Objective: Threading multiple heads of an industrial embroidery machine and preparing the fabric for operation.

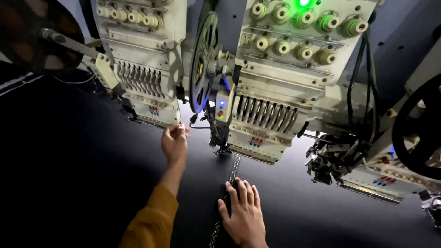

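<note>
Black fabric [82, 183] fills the near half of the head view, stretched flat under a row of cream-coloured embroidery heads.

Head view, hands: my left hand [175, 142] is raised toward the far side, at the lower edge of the left embroidery head [147, 69]. Its fingers are curled in and pressed together, apparently pinching something fine at the fingertips; I cannot tell what, it is too small to make out. An ochre sleeve [154, 220] runs back from that wrist to the near edge.

My right hand [243, 213] lies palm down on the fabric, near centre, fingers slightly spread and flat. It rests on the near stretch of a stitched chain-like strip [234, 167], which runs in a straight line from the hand away to the needle area of the middle embroidery head [275, 92]. The strip shows again near the bottom edge, left of the wrist.

Head view, surroundings: a spoked reel [202, 55] stands on edge between the left and middle heads, with a small control box [222, 106] showing blue and red lights just below it. Green-lit tension knobs [317, 20] line the top of the middle head. A third head [376, 179] sits at far right, beside a dark wheel [420, 128].
</note>
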